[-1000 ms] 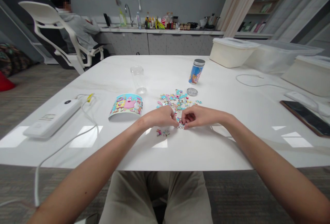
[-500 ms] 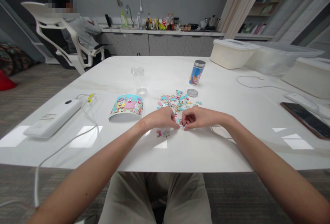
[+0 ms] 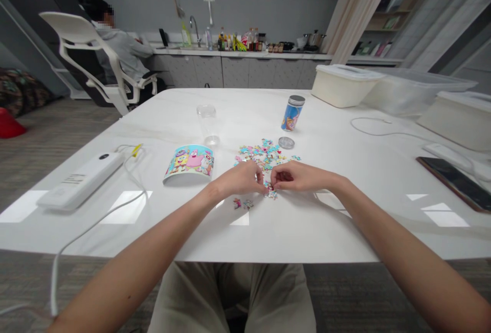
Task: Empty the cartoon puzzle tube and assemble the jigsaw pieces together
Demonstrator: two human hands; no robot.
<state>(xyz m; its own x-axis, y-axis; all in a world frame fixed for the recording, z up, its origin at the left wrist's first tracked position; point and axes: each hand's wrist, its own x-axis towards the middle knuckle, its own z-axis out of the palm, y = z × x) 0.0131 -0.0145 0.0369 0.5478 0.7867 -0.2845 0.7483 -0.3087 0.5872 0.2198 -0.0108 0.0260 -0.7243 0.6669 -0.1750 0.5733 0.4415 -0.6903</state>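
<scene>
Puzzle pieces [image 3: 267, 155] right of picture card [image 3: 192, 160] (lid [image 3: 286, 142] before jar [image 3: 292, 114]).

Puzzle pieces [image 3: 271, 195] partly hidden by hands [image 3: 247, 177] [image 3: 293, 175] (joined or loose, too small to tell); rightmost bin [image 3: 454, 120] cut by right edge.

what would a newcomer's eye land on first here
Probably the loose heap of small, multicoloured jigsaw pieces on the glossy white table, with the bare left hand and bare right hand close together at the heap's near side. Next, the curved cartoon card left of the heap, and the blue, cartoon-printed cylinder with a grey lid beyond it to the right.
</scene>
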